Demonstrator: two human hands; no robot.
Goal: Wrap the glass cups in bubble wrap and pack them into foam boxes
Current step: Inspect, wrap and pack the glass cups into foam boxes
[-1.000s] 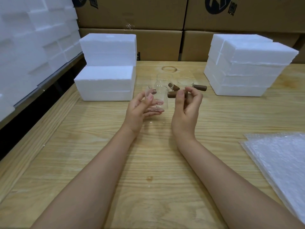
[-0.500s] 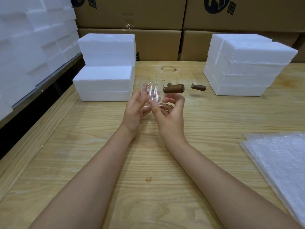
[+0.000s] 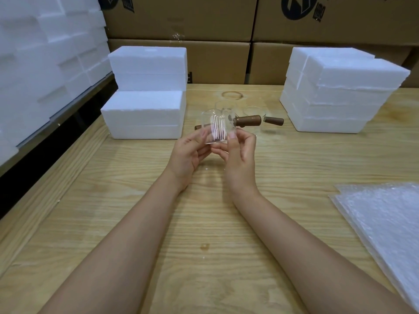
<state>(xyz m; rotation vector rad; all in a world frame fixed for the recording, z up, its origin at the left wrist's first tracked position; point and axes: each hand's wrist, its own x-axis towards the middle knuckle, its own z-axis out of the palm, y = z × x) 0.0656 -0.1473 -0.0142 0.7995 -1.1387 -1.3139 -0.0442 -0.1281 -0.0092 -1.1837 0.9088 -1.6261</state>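
Observation:
A clear ribbed glass cup (image 3: 218,126) with a brown wooden side handle (image 3: 249,121) is lifted above the wooden table (image 3: 140,200). My left hand (image 3: 189,152) holds its left side and bottom with fingers curled round it. My right hand (image 3: 240,152) pinches its right side near the handle. Behind it stand more glass cups (image 3: 255,114) with wooden handles, one handle (image 3: 274,120) pointing right. Sheets of bubble wrap (image 3: 390,223) lie at the table's right edge. White foam boxes are stacked at the left (image 3: 145,109) and at the right (image 3: 340,91).
Cardboard cartons (image 3: 215,37) line the wall behind the table. A wall of white foam boxes (image 3: 45,55) rises at the far left, beyond a dark gap off the table's left edge.
The cup was lifted off the table and turned, so its handle now points right. My right hand moved from the handle to the cup's right side.

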